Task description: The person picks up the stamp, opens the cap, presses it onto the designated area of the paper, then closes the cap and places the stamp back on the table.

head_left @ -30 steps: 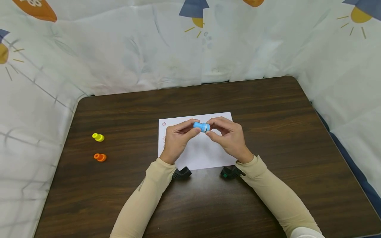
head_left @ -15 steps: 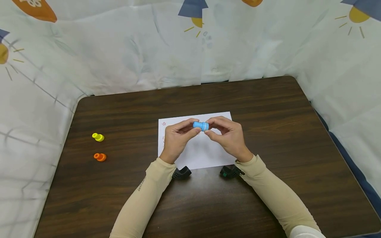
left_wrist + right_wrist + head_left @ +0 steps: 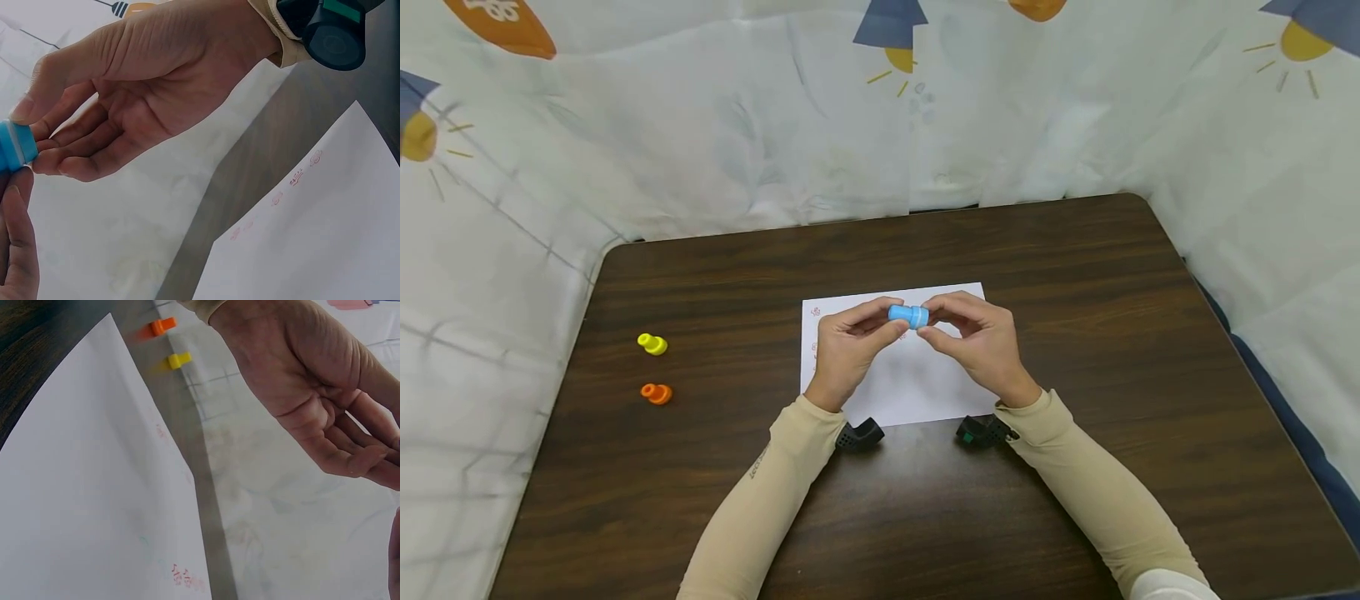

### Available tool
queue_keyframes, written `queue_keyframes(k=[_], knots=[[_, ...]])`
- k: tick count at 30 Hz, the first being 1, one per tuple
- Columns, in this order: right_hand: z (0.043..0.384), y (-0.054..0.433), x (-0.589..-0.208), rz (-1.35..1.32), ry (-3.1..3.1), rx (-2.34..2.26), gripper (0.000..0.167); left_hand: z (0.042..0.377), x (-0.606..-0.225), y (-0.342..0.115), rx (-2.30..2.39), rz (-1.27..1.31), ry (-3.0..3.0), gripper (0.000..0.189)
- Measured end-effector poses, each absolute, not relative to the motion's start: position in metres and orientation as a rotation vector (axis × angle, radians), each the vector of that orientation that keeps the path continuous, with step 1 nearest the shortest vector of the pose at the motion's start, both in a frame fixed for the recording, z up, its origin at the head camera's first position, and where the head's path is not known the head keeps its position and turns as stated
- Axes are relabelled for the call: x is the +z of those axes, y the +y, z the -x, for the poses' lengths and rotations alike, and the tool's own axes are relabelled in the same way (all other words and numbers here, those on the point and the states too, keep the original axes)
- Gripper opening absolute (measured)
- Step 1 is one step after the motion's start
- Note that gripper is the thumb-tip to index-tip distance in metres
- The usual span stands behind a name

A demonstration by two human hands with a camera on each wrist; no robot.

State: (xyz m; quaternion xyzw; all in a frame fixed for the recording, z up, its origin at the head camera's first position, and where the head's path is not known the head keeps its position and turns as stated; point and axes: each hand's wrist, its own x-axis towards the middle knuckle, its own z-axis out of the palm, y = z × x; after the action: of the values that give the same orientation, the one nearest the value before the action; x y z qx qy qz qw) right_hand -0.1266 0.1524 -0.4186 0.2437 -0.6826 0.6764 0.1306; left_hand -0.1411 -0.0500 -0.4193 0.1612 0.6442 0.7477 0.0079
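Note:
A small blue stamp (image 3: 908, 316) with a thin white band lies sideways between my two hands, above a sheet of white paper (image 3: 917, 383). The thumb and fingers of my left hand (image 3: 842, 354) pinch its narrower end. At the wider, banded end, my right hand (image 3: 988, 346) grips with thumb and fingertips. In the left wrist view, the blue stamp (image 3: 15, 147) is cut by the left edge, with right-hand fingers around it. Small red printed marks (image 3: 296, 177) run along one side of the paper.
On the left of the dark wooden table (image 3: 737, 275) stand a yellow stamp (image 3: 652, 343) and an orange stamp (image 3: 657, 393) of similar shape. A white patterned curtain (image 3: 760, 125) hangs along the back and sides of the table.
The white band on the blue stamp looks narrower, and its wide end now sits straighter against the body. Both hands keep almost the same place; the head view has shifted slightly.

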Motion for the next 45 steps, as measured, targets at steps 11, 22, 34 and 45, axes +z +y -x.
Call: queue_keyframes(k=[11,22,34,45], knots=[[0.124,0.154,-0.417,-0.683,-1.978,1.953,0.029,0.139,-0.416,-0.048,2.355,-0.529,2.001,0.040],[0.123,0.157,-0.407,-0.670,-1.987,1.906,0.029,0.139,-0.410,-0.050,2.353,-0.530,2.029,0.039],[0.125,0.165,-0.396,-0.641,-1.950,1.862,0.028,0.138,-0.409,-0.055,2.271,-0.528,2.103,0.035],[0.124,0.170,-0.392,-0.614,-1.878,1.919,0.029,0.135,-0.412,-0.058,2.197,-0.501,2.135,0.034]])
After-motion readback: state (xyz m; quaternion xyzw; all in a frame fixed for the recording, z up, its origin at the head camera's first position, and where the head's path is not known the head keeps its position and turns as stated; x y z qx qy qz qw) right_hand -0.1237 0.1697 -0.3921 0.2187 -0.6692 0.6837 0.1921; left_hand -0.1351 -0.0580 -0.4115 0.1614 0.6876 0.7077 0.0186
